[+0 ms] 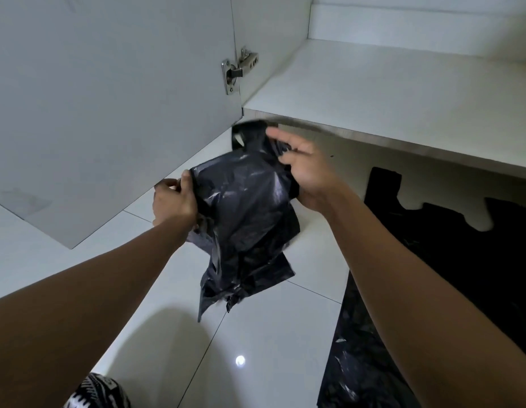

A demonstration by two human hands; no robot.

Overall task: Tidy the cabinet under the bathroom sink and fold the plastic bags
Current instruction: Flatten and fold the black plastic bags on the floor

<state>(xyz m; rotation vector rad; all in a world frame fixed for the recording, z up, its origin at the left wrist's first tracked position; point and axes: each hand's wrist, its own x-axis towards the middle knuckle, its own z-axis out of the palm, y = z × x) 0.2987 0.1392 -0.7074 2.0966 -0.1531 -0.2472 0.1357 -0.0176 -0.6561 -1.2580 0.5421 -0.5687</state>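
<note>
Glossy white floor tiles [270, 334] lie before an open white cabinet [388, 92]. A black plastic bag [244, 213] hangs above them, handles toward the cabinet, long axis running down toward the person. The left hand [173, 203] pinches its left edge and the right hand [309, 172] grips its right.

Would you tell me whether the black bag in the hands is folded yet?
Not yet: the black bag hangs crumpled between left hand and right hand.

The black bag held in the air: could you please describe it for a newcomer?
Find the open cabinet door on the left. Beside its lower edge, the left hand and right hand grip a crumpled black bag; the other black bags lie flat, untouched.
</note>
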